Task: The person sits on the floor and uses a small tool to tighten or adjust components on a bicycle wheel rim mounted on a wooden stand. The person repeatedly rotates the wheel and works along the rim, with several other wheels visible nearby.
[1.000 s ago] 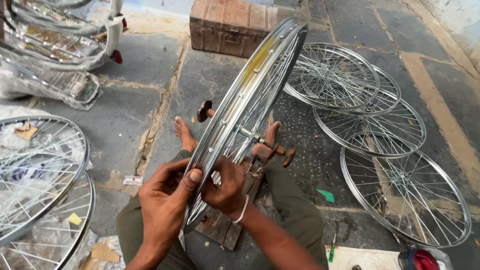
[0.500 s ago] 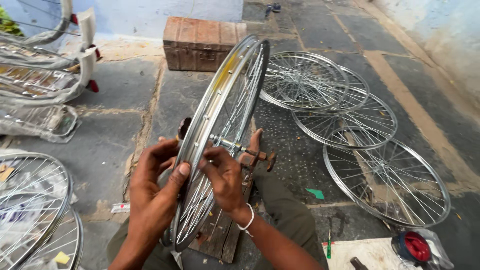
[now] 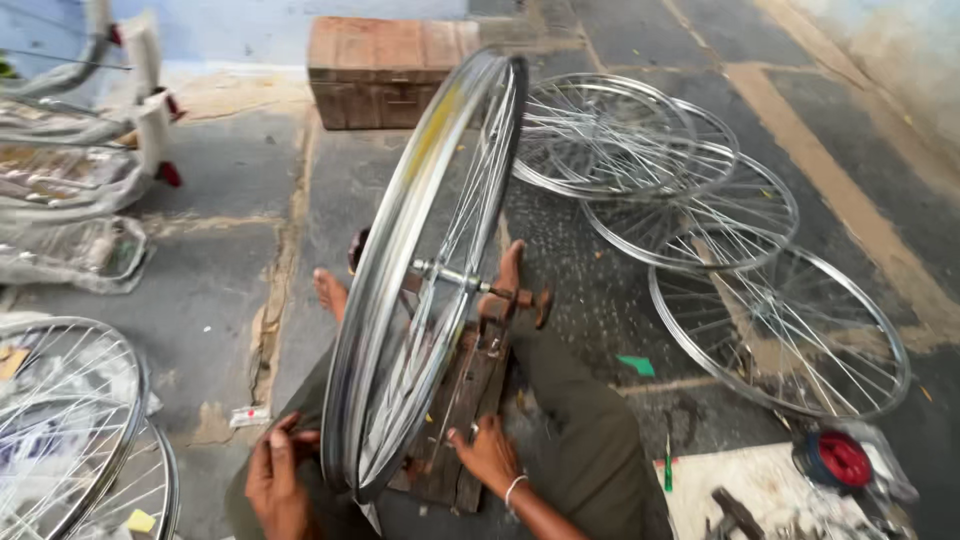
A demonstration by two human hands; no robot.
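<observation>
Wheel rim (image 3: 400, 290), chrome, spoked, stood upright on a wooden truing stand (image 3: 455, 420) between the seated person's legs on the concrete floor (image 3: 210, 230). Spare spoked wheels (image 3: 700, 215) lay flat to the right; wooden box (image 3: 385, 70) behind. Left hand (image 3: 278, 478) rested loosely curled beside the rim's lower edge; right hand (image 3: 487, 452), fingers spread, pressed the stand.

One head-worn camera looks steeply down, close over the upright wheel (image 3: 425, 270)
</observation>
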